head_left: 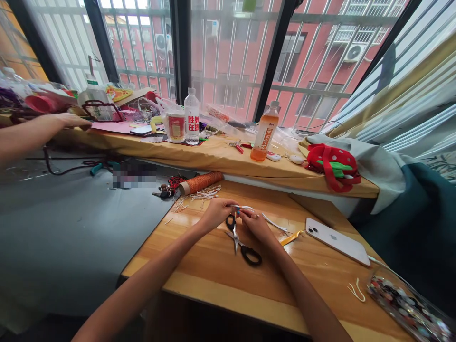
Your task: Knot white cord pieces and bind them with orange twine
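White cord (246,207) is up off the tabletop, b/w the two hands' fingertips. L hand (218,213): thumb and fingers together, pinched on one end. R hand (254,224): also pinched on it, w/ a small blue bit at the tips, too tiny to ID. Looks mid-way: cord's in hand, being worked, not set down; any knot or join is too small to see, so can't tell how much is left. Some cutting looks done, judging by the white cord scraps (199,195) at the far L. Scissors (235,238) lie spread, unheld, just below the fingers.

A white strip (275,222) lies just R of the R hand; can't tell if it's part of the same cord. Then yellow ribbon (292,237), iPhone (337,241) w/ charging cable, and a clear bead box (409,304) at the R edge.

Room: wooden table (335,294) has open surface R of the R forearm, broken by a loose cord piece (357,290). Near edge runs under both forearms; orange thread spool (203,182) and cloth-covered ledge (213,156) close off the far side. Another person's hand (66,122) is over the ledge, far L, well apart.
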Available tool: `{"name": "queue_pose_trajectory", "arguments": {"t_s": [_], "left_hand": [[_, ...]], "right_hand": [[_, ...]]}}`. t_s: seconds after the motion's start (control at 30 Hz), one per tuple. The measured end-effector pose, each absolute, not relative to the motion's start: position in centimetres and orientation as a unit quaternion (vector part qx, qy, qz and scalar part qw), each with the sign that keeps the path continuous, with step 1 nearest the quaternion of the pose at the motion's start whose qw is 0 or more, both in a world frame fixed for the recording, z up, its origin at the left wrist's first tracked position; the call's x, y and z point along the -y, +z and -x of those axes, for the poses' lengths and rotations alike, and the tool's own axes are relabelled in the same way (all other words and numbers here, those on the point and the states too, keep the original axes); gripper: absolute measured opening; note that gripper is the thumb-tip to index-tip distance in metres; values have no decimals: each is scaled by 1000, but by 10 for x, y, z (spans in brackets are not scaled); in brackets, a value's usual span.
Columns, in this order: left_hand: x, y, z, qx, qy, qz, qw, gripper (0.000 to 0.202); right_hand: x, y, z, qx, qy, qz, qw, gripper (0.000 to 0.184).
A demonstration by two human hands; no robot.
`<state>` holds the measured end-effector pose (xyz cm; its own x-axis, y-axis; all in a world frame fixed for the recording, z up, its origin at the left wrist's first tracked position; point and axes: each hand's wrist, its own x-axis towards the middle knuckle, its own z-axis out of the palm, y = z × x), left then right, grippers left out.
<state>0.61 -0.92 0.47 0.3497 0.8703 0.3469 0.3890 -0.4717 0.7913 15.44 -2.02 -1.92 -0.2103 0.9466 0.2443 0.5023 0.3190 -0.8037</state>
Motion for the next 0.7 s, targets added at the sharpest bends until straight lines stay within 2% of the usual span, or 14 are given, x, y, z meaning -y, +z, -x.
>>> {"name": "queue_pose_trajectory", "arguments": {"t_s": [0.13,0.27,0.37,0.5,0.63,0.7], "left_hand": [[13,3,-8,-360,352,-831,235,27],[14,2,-8,-349,328,-831,281,28],[12,4,-7,-363,340,-800,335,25],[6,3,-5,-410,383,-758,334,22],[-1,-4,-3,-459,379,-767,238,23],[-2,-8,-2,-448,347,-804,178,24]], "right_hand": [[13,-19,-174,745,290,481,359,20],[6,-22,-185,759,315,466,328,24],[6,-23,-181,763,289,479,324,25],[22,-17,-165,821,177,478,259,25],[49,2,-147,861,-32,496,107,16],[56,13,-143,872,-97,473,79,18]]}}
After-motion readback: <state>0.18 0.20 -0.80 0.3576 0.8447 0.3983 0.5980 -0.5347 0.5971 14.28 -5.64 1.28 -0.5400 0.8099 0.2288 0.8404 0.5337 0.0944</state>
